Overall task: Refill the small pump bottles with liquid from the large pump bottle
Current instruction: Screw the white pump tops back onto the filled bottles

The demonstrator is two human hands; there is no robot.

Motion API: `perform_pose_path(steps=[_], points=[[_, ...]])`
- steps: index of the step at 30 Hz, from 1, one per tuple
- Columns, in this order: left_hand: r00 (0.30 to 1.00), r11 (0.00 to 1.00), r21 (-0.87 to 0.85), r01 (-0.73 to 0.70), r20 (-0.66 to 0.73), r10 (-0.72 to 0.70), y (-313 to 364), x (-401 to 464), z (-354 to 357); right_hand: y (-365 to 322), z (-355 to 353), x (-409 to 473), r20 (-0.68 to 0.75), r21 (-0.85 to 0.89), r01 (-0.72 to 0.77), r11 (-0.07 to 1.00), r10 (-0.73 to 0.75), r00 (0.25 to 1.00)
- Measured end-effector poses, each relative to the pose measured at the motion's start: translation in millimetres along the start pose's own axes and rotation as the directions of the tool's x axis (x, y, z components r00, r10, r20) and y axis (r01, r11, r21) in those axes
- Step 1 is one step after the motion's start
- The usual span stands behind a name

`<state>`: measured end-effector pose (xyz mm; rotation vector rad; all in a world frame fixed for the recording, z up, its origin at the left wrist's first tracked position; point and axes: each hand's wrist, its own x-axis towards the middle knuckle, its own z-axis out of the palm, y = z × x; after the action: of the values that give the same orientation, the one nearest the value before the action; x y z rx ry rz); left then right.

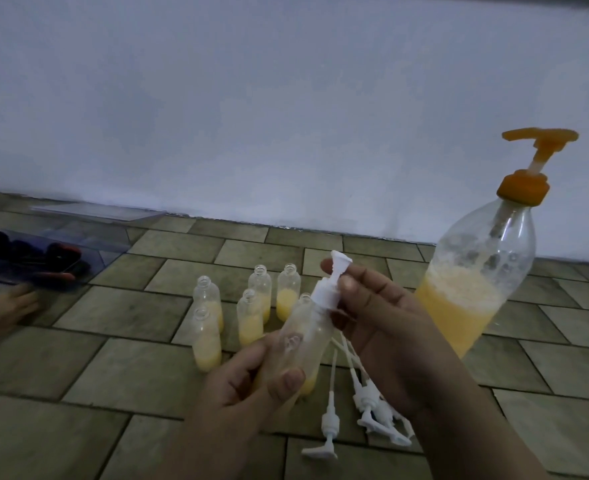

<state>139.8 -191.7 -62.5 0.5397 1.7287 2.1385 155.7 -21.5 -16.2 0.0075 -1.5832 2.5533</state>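
Note:
My left hand [251,382] grips a small clear bottle [305,336] with yellow liquid at its bottom, tilted to the right. My right hand [379,317] pinches the white pump top [327,289] that sits on that bottle's neck. Behind them several open small bottles [250,315], each partly filled with yellow liquid, stand on the tiled floor. The large pump bottle [473,285] with an orange pump [535,157] stands at the right, about half full. Loose white pump tops [365,403] lie on the floor under my right wrist.
A clear plastic box [78,233] holding dark and red items sits at the far left by the pale wall [286,116]. A person's bare foot [2,306] rests on the brown floor tiles [78,393] at the left edge.

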Motion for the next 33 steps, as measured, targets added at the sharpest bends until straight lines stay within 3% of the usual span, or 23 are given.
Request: perform_pose_path(steps=[2, 6, 11, 13, 14, 16, 17, 19, 20, 21, 23, 24, 25, 27, 29, 31, 33], points=[[1.000, 1.000, 0.010, -0.010, -0.008, 0.010, 0.6, -0.6, -0.6, 1.1, -1.1, -1.3, 0.040, 0.036, -0.028, 0.999, 0.026, 0.999], [0.998, 0.989, 0.135, -0.058, -0.026, 0.063, -2.3, -0.7, -2.0, 8.3, 1.4, -4.6, -0.016, 0.008, -0.010, 1.000, 0.010, 1.000], [1.000, 1.000, -0.007, 0.005, -0.003, -0.005, -5.4, 1.2, -3.2, 5.8, -0.1, -4.7, 0.044, 0.101, -0.049, 0.994, 0.045, 0.998], [0.995, 0.982, 0.171, -0.078, -0.047, 0.088, -9.6, 0.6, -3.0, 8.9, 1.8, -4.3, -0.018, 0.044, -0.029, 0.999, 0.030, 0.999], [0.979, 0.925, 0.351, -0.148, -0.083, 0.188, -13.1, 1.0, -3.6, 12.7, 3.8, -4.5, -0.072, 0.020, -0.013, 1.000, 0.015, 0.997], [0.897, 0.676, 0.677, -0.291, -0.053, 0.439, -18.2, 4.4, -6.5, 22.8, 9.3, -4.8, -0.205, -0.007, -0.013, 1.000, 0.011, 0.979], [0.863, 0.557, 0.770, -0.310, -0.018, 0.506, -20.7, 6.3, -8.7, 27.1, 11.7, -5.4, -0.251, -0.021, -0.016, 1.000, 0.011, 0.968], [0.820, 0.448, 0.832, -0.328, 0.014, 0.573, -24.9, 9.4, -14.4, 28.1, 14.5, -7.0, -0.281, -0.105, -0.030, 0.994, -0.001, 0.960], [0.824, 0.466, 0.821, -0.331, 0.012, 0.566, -22.9, 10.2, -15.3, 24.3, 13.2, -6.9, -0.266, -0.164, -0.039, 0.986, -0.006, 0.964], [0.854, 0.549, 0.771, -0.323, -0.012, 0.520, -18.2, 10.4, -14.9, 19.6, 10.0, -6.3, -0.221, -0.209, -0.038, 0.977, -0.009, 0.975], [0.941, 0.838, 0.489, -0.242, -0.093, 0.326, -12.8, 10.8, -13.2, 8.7, 4.5, -3.2, -0.067, -0.231, -0.018, 0.973, 0.003, 0.998], [0.974, 0.939, 0.306, -0.157, -0.109, 0.199, -13.8, 11.4, -12.3, 4.5, 3.1, -2.0, 0.005, -0.229, -0.003, 0.973, 0.004, 1.000], [0.987, 0.974, 0.206, -0.093, -0.107, 0.117, -16.2, 12.1, -12.8, 3.6, 1.5, -0.6, 0.038, -0.230, 0.015, 0.973, -0.006, 0.999], [0.980, 0.956, 0.273, -0.103, -0.135, 0.144, -22.7, 12.4, -12.3, 6.8, 2.2, 1.3, -0.004, -0.232, 0.035, 0.972, -0.036, 0.999], [0.936, 0.828, 0.528, -0.188, -0.159, 0.314, -23.6, 10.4, -12.1, 17.3, 7.0, 1.6, -0.093, -0.212, 0.052, 0.976, -0.073, 0.993], [0.903, 0.710, 0.667, -0.225, -0.131, 0.409, -28.5, 11.0, -13.6, 26.2, 12.5, 1.6, -0.164, -0.218, 0.066, 0.974, -0.103, 0.981], [0.921, 0.794, 0.586, -0.164, -0.198, 0.337, -31.6, 11.1, -14.4, 28.8, 11.4, 2.2, -0.156, -0.339, 0.040, 0.940, -0.098, 0.983]])
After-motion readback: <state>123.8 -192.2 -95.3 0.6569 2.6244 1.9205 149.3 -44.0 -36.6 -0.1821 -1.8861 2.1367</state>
